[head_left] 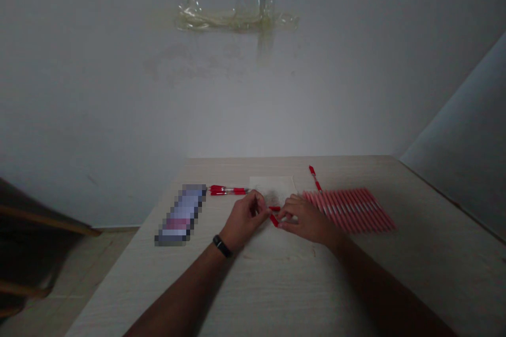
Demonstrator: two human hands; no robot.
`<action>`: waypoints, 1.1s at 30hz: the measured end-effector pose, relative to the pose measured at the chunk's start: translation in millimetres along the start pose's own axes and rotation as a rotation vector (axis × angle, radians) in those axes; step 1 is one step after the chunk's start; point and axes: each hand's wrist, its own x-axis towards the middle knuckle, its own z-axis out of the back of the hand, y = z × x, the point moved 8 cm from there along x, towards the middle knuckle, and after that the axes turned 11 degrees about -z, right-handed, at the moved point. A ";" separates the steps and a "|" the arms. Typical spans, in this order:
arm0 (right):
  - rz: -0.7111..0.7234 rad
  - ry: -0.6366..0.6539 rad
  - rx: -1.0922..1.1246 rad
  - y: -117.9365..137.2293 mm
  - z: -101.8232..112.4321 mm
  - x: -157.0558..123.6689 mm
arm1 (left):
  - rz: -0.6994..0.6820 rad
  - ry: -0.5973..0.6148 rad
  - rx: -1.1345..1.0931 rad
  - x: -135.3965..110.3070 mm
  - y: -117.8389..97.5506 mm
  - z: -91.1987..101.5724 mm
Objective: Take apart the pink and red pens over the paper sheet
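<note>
**Foreground.** The left forearm and the right forearm enter from the bottom edge and are angled inward across a pale wood-grain table top (427, 279). A black wristband (222, 246) is worn on the left wrist.

**Hands.** The left hand (245, 219) is held nearly closed, with its fingers (259, 205) curled downward and inward. The right hand (306, 219) is half open, with its fingers (288, 220) extended toward the left hand. Two short red pen parts (273, 219) are seen between the hands, one slanted and one lying nearly level. They are raised or pressed at the fingertips, and any part between them is hidden. The left fingers appear closed on them; whether they are gripped by the right hand cannot be told.

**Table, beyond the hands.** A white sheet of paper or tissue (272, 185) is laid flat just behind the hands, with a dark smudge near its front edge. Two red-trimmed pens (227, 190) lie side by side to its left, beside a pixelated, unidentifiable flat object (181, 215). To the right, a close-set row of red-and-white striped pens (350, 210) is laid out. One further red pen (315, 177) lies near the far edge, angled toward that row.

**Surroundings.** A dark wooden chair (29, 234) stands at far left over a tiled floor (98, 268). Clear plastic (237, 18) is taped to the grey wall (253, 105).
</note>
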 end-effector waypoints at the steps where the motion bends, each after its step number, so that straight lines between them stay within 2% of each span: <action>1: 0.006 0.003 0.004 0.7 -0.9 -0.1 | -0.003 0.006 0.003 -0.2 -0.4 -0.7; 11: 0.008 -0.046 -0.039 7.8 -3.7 0.8 | -0.024 0.182 0.027 -6.5 -1.4 -24.0; 15: -0.012 -0.095 0.007 1.3 9.1 0.9 | -0.045 0.182 0.086 -6.7 -3.8 -20.5; 20: -0.111 -0.217 0.195 -15.4 27.2 -0.2 | -0.070 0.193 0.164 -5.6 -7.2 -18.9; 27: -0.137 -0.111 0.342 -18.2 3.7 2.3 | -0.119 0.173 0.191 -5.4 -5.2 -19.8; 33: -0.191 -0.072 0.428 -22.3 0.8 2.4 | -0.077 0.084 0.124 -2.7 -4.3 -12.5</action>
